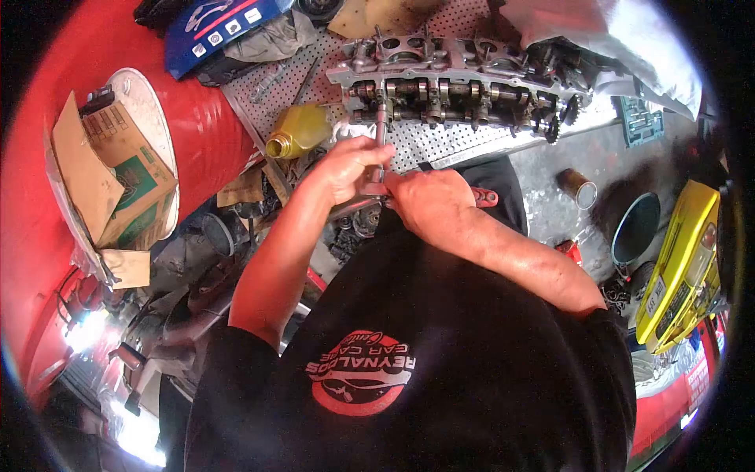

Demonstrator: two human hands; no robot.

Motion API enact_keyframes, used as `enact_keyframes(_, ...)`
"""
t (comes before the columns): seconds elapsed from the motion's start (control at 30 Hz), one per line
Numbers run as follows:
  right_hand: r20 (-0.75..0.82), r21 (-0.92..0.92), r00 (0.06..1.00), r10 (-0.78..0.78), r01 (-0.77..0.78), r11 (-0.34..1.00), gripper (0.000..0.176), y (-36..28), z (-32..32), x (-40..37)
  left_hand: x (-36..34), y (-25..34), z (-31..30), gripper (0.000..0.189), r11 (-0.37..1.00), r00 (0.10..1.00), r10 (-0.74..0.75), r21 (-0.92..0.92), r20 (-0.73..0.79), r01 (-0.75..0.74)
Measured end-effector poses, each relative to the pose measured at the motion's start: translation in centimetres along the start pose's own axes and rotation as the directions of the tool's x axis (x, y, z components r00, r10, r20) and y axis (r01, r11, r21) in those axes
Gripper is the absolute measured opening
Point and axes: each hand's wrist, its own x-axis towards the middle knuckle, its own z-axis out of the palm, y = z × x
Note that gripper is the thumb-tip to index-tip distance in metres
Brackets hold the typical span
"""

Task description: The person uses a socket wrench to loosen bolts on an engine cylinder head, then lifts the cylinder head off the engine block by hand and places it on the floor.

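Observation:
A cylinder head (425, 69) with its camshafts and lobes exposed lies on a perforated metal bench top. A long socket extension (381, 126) runs from the left part of the head back toward my body. My left hand (350, 167) is closed around the near part of this extension, the thumb and fingers against it. Just right of it, my right hand (432, 203) is wrapped round the handle of a ratchet wrench (486, 197), whose red-and-metal end sticks out past the palm. My hands partly hide where the ratchet meets the extension.
Left of the head lies a yellow plastic bottle (299, 131), uncapped. A cardboard box (118, 169) rests on a red drum (208, 130). To the right are a blue socket case (641, 120), a tin can (578, 189), a round basin (635, 228) and a yellow vehicle part (680, 263).

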Motion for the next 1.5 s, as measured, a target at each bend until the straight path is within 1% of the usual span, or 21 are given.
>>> enact_keyframes(0.03, 0.019, -0.019, 1.000, 0.010, -0.010, 1.000, 0.018, -0.1, -0.1, 0.1, -0.5, 0.2, -0.3, 0.029, 0.989, 0.995, 0.013, -0.146, 0.095, 0.001)
enact_keyframes(0.07, 0.042, -0.037, 0.999, 0.019, -0.017, 0.999, 0.018, -0.3, -0.1, 0.1, -0.8, 0.1, -0.7, 0.031, 0.983, 0.978, 0.063, -0.184, 0.197, -0.026)
enact_keyframes(0.17, -0.023, 0.068, 0.999, 0.023, -0.021, 0.997, 0.021, 0.1, 0.9, 0.2, 0.0, -0.4, -1.9, 0.027, 0.991, 0.969, 0.076, -0.122, 0.236, -0.048)
enact_keyframes(0.2, -0.036, 0.046, 0.999, 0.029, -0.027, 0.999, 0.025, 0.0, 1.0, 0.4, 0.1, -0.4, -1.8, 0.024, 0.990, 0.970, 0.082, -0.135, 0.230, -0.052)
enact_keyframes(0.3, -0.083, 0.040, 0.994, 0.078, -0.075, 0.996, 0.030, -0.8, 0.8, -0.2, 0.4, 0.0, -0.6, 0.024, 0.995, 0.998, 0.034, 0.097, -0.058, -0.029)
enact_keyframes(0.33, -0.099, 0.041, 0.991, 0.090, -0.086, 0.995, 0.032, -1.1, 0.8, -0.2, 0.4, -0.1, -0.6, 0.021, 0.993, 0.998, 0.068, 0.094, -0.018, -0.066)
enact_keyframes(0.43, -0.143, 0.051, 0.983, 0.118, -0.112, 0.992, 0.038, -1.6, 1.0, -0.1, -0.8, 0.3, -1.3, 0.016, 0.980, 0.954, 0.131, -0.179, 0.269, -0.084)
enact_keyframes(0.5, -0.159, 0.066, 0.979, 0.131, -0.122, 0.990, 0.040, -1.4, 1.5, 0.0, -0.7, 0.1, -1.9, 0.016, 0.979, 0.938, 0.162, -0.172, 0.305, -0.113)
enact_keyframes(0.63, -0.156, 0.002, 0.972, 0.175, -0.177, 0.984, 0.043, -1.9, 1.9, 0.2, 1.0, -0.5, -2.6, 0.021, 0.992, 0.965, 0.107, -0.086, 0.240, -0.088)
enact_keyframes(0.67, -0.144, -0.033, 0.969, 0.199, -0.206, 0.978, 0.043, -2.1, 1.9, 0.2, 1.3, -0.8, -2.2, 0.023, 0.996, 0.984, 0.080, -0.049, 0.158, -0.074)
enact_keyframes(0.77, -0.158, -0.049, 0.965, 0.212, -0.222, 0.974, 0.043, -2.4, 1.7, 0.3, 0.4, -1.0, -1.6, 0.024, 0.990, 0.974, 0.135, -0.065, 0.179, -0.125)
enact_keyframes(0.8, -0.167, -0.037, 0.964, 0.209, -0.218, 0.975, 0.043, -2.5, 1.8, 0.0, 0.3, -1.2, -2.2, 0.026, 0.978, 0.945, 0.137, -0.195, 0.298, -0.080)
enact_keyframes(0.9, -0.278, 0.031, 0.932, 0.232, -0.233, 0.972, 0.047, -2.1, 3.1, 0.3, 0.0, -1.6, -3.0, 0.025, 0.957, 0.850, 0.248, -0.253, 0.465, -0.140)
enact_keyframes(0.93, -0.276, 0.041, 0.932, 0.236, -0.234, 0.971, 0.048, -2.2, 3.2, 0.2, 1.2, -2.2, -3.6, 0.022, 0.953, 0.856, 0.256, -0.265, 0.450, -0.146)
enact_keyframes(1.03, -0.272, 0.056, 0.926, 0.263, -0.257, 0.965, 0.051, -2.2, 2.6, 0.3, 3.2, -2.9, -3.7, 0.020, 0.944, 0.931, 0.212, -0.309, 0.298, -0.115)
enact_keyframes(1.07, -0.258, 0.056, 0.924, 0.282, -0.277, 0.959, 0.052, -2.3, 2.5, 0.2, 3.6, -3.1, -3.6, 0.019, 0.952, 0.956, 0.201, -0.272, 0.214, -0.139)
enact_keyframes(1.17, -0.235, 0.046, 0.929, 0.287, -0.284, 0.958, 0.055, -2.1, 2.6, 0.4, 2.8, -2.8, -3.6, 0.020, 0.923, 0.935, 0.212, -0.373, 0.285, -0.095)
enact_keyframes(1.2, -0.231, 0.041, 0.932, 0.280, -0.279, 0.960, 0.056, -2.1, 2.6, 0.4, 2.0, -2.7, -3.6, 0.020, 0.897, 0.878, 0.276, -0.434, 0.392, -0.088)
enact_keyframes(1.33, -0.219, 0.076, 0.929, 0.300, -0.290, 0.954, 0.058, -2.2, 2.3, 0.4, 2.0, -3.0, -3.1, 0.018, 0.893, 0.878, 0.301, -0.432, 0.372, -0.124)
enact_keyframes(1.43, -0.170, 0.036, 0.931, 0.324, -0.323, 0.946, 0.056, -1.9, 2.5, 0.5, 2.8, -3.3, -2.5, 0.030, 0.948, 0.964, 0.211, -0.275, 0.163, -0.161)
enact_keyframes(1.5, -0.142, 0.016, 0.941, 0.308, -0.309, 0.951, 0.059, -1.9, 2.7, 0.5, 3.0, -3.5, -2.7, 0.034, 0.933, 0.950, 0.228, -0.327, 0.215, -0.150)
